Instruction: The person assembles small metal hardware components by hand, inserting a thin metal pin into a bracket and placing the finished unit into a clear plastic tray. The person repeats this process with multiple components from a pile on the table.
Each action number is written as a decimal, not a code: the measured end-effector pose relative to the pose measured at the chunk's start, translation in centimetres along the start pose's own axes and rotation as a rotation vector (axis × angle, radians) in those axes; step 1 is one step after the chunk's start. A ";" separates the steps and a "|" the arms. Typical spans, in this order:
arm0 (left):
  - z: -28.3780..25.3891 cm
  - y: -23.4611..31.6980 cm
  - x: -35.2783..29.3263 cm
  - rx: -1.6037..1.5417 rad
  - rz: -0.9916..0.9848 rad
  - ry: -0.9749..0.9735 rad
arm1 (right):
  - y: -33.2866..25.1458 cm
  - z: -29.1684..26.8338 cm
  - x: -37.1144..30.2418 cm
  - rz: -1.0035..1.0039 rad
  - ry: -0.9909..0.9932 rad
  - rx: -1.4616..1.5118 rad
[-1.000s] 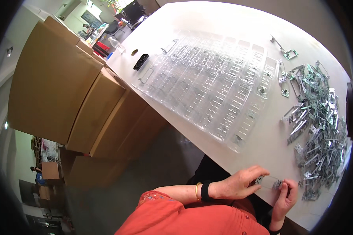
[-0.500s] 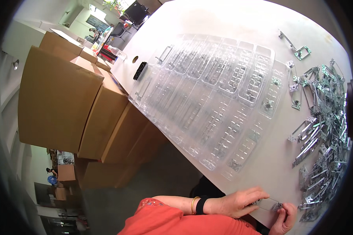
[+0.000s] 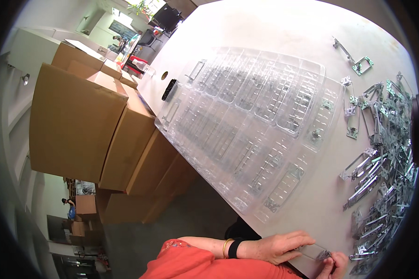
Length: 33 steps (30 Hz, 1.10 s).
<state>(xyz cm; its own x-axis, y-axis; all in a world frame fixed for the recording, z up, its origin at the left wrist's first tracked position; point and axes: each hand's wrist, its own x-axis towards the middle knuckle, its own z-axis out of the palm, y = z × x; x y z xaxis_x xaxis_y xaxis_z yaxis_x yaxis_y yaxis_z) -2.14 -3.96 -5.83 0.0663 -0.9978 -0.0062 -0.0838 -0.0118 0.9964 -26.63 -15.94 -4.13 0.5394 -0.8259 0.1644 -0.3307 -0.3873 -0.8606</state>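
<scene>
**Two hands on one small metal bracket**

Both hands meet at the tabletop's (image 3: pixel 274 28) near edge, below the clear plastic compartment tray (image 3: pixel 246 116). The left hand (image 3: pixel 277 246) pinches the flat silver metal bracket (image 3: pixel 317 252); the right hand (image 3: pixel 336 266) grips its other end. Best to hold it level and steady.

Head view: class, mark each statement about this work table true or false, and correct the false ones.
1. Both hands meet on a small metal part at the table's near edge. True: left hand, right hand.
2. The clear plastic trays lie on the floor. False: they lie on the white table.
3. A pile of metal brackets lies right of the trays. True.
4. The cardboard boxes stand on the table. False: they stand beside it, to the left.
5. The left wrist is bare. False: it wears a black band.
</scene>
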 end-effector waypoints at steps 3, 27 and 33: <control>0.4 -0.3 -0.5 -0.003 -0.016 -0.007 | -0.4 0.1 -0.3 0.043 0.003 0.003; 0.0 2.0 0.2 -0.067 -0.054 0.156 | -1.5 1.3 0.2 -0.188 0.039 0.002; 0.9 1.6 0.2 0.002 -0.004 0.282 | -1.8 1.3 0.0 -0.273 -0.017 0.002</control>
<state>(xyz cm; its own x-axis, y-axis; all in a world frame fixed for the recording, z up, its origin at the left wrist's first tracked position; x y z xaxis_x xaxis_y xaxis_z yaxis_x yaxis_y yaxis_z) -3.13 -4.27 -4.32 0.3410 -0.9400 0.0134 -0.0848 -0.0165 0.9963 -24.97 -14.72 -3.19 0.6215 -0.6840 0.3820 -0.1697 -0.5935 -0.7867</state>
